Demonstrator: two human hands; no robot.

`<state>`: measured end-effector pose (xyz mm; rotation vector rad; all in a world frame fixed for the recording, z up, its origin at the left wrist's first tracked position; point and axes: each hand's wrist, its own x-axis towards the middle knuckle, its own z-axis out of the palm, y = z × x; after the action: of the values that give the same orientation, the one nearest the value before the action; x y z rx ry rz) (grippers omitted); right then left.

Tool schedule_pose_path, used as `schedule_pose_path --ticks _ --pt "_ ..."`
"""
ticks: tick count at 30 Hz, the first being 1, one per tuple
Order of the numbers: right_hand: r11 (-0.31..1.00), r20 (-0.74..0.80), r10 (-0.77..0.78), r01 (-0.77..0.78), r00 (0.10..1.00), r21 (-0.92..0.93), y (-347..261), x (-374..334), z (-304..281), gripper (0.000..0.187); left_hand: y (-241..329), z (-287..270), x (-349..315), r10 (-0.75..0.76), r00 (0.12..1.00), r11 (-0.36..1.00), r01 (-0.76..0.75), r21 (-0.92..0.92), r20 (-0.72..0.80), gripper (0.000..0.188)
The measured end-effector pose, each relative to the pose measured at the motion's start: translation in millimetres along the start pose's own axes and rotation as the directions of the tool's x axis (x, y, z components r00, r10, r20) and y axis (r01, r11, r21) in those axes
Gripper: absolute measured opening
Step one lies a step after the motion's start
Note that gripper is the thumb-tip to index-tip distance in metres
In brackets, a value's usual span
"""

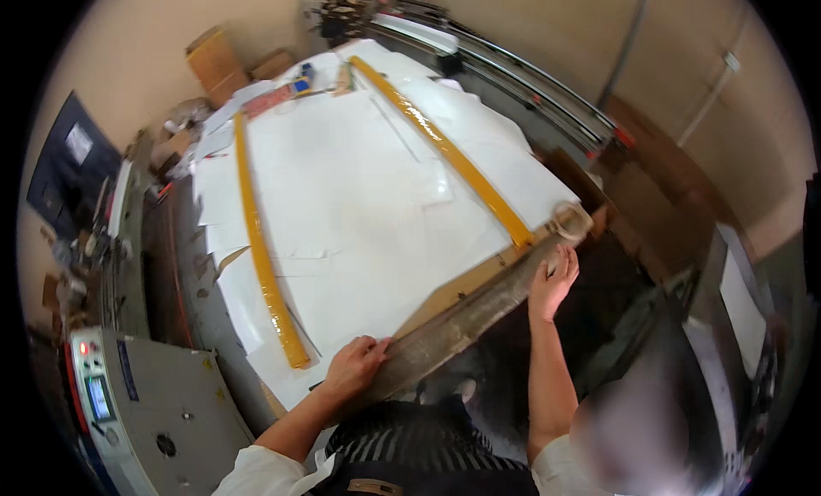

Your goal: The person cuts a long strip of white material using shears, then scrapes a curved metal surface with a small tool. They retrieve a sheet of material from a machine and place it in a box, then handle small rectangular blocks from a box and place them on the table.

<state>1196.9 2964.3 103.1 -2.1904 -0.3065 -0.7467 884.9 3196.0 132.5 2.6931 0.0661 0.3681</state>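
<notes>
A long, worn grey-brown bar (436, 342) runs along the near edge of the table. My left hand (355, 365) is at its left part, fingers bent together over the edge of the white sheets; what is under the fingertips is hidden. Over the bar's right end is my right hand (554, 278), fingers apart, close to a beige ring-shaped roll (570, 221). White sheets (342, 197) cover the table. Two long strips with shiny yellow wrapping lie on them, a left strip (258, 231) and a right strip (440, 145).
A grey machine with a small screen (141, 410) stands at lower left. A rail assembly (513, 68) runs along the far right side. Blue-and-yellow items (303, 79) lie at the far end, near a cardboard box (216, 66). A blurred round shape (633, 428) covers the lower right.
</notes>
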Motion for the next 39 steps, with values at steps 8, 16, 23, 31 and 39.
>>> schedule_pose_path --ticks 8,16,23,31,39 --pt "0.94 0.519 -0.012 0.187 0.855 -0.287 -28.3 64.0 76.4 0.062 -1.1 7.4 -7.1 -0.015 0.998 0.998 0.018 0.062 -0.053 0.036" --pt "0.954 0.56 -0.133 0.258 0.818 -0.151 -14.3 66.3 97.5 0.047 -5.1 11.8 -10.3 -0.003 0.998 0.993 0.009 0.118 -0.057 0.038" --pt "0.953 0.544 -0.221 0.297 0.809 -0.055 -1.2 65.5 96.8 0.045 -0.8 9.2 -8.1 -0.024 1.0 0.993 0.024 0.113 -0.001 0.038" --pt "0.946 0.568 -0.237 0.32 0.788 -0.048 -11.3 75.4 113.7 0.043 -0.4 4.6 -7.0 -0.007 1.0 0.994 0.01 0.111 -0.027 0.037" --pt "0.944 0.663 -0.126 0.295 0.738 -0.149 -17.6 84.8 95.9 0.048 -2.6 11.6 -7.1 -0.019 0.999 0.999 0.021 0.046 -0.043 0.036"
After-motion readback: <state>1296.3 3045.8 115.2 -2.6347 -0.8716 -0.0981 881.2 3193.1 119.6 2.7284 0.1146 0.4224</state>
